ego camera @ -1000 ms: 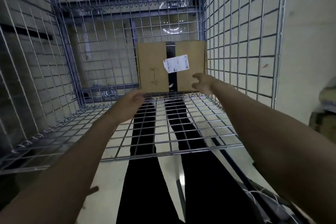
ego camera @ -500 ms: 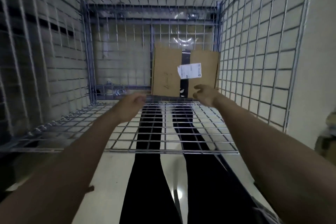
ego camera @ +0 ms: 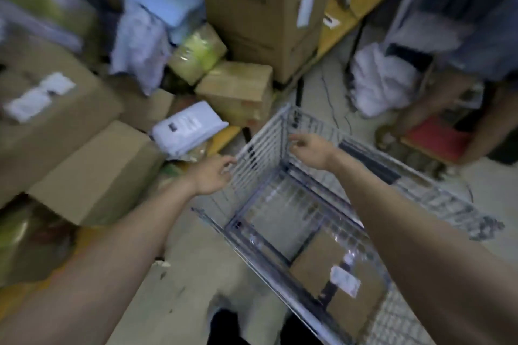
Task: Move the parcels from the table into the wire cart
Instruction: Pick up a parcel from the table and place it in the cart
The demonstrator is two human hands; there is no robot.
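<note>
No legible txt; labels on parcels (ego camera: 336,274) too blurred.

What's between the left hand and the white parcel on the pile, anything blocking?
Nothing visible. The left hand is open, off the wire cart wall; the white parcel lies on top of the pile just beyond it, with only open air between. The frame is blurred.

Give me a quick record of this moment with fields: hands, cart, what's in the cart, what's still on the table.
left hand: empty, fingers loose, beside the cart's left wall
right hand: empty, fingers loose, over the cart's far end
cart: wire cart on the floor, seen from above
in cart: one cardboard box with a white label, at the near end
on table: heap of cardboard boxes, a white mailer bag, other blurred parcels
</note>
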